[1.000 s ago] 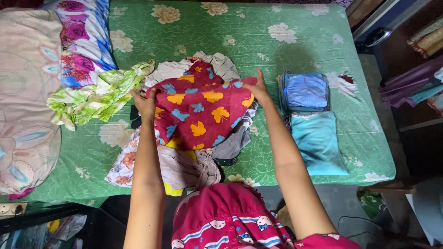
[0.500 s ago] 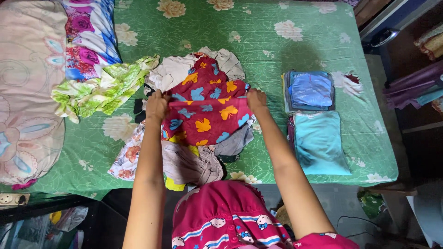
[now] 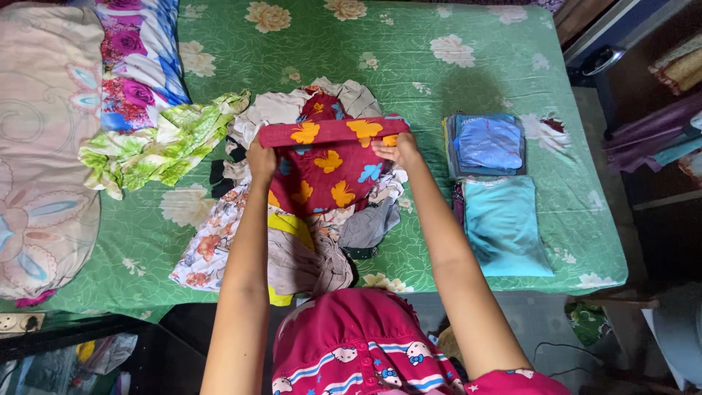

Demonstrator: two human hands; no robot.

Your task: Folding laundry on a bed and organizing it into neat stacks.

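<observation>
A red cloth with yellow and blue butterfly shapes (image 3: 329, 164) is stretched between both hands above a heap of mixed clothes (image 3: 292, 241) on the bed. My left hand (image 3: 261, 161) grips its left edge. My right hand (image 3: 395, 150) grips its right edge. The cloth's top edge is folded over into a band, and the rest hangs down over the heap.
A green floral bedsheet (image 3: 439, 66) covers the bed. Folded blue clothes (image 3: 486, 145) and a folded teal garment (image 3: 504, 227) lie to the right. A green-and-white cloth (image 3: 157, 146) and pillows (image 3: 44, 146) lie to the left. Shelves with fabric (image 3: 658, 132) stand far right.
Both hands have drawn closer together. The red cloth, held spread wide a second ago, is now narrower, with its top edge folded over into a band.
</observation>
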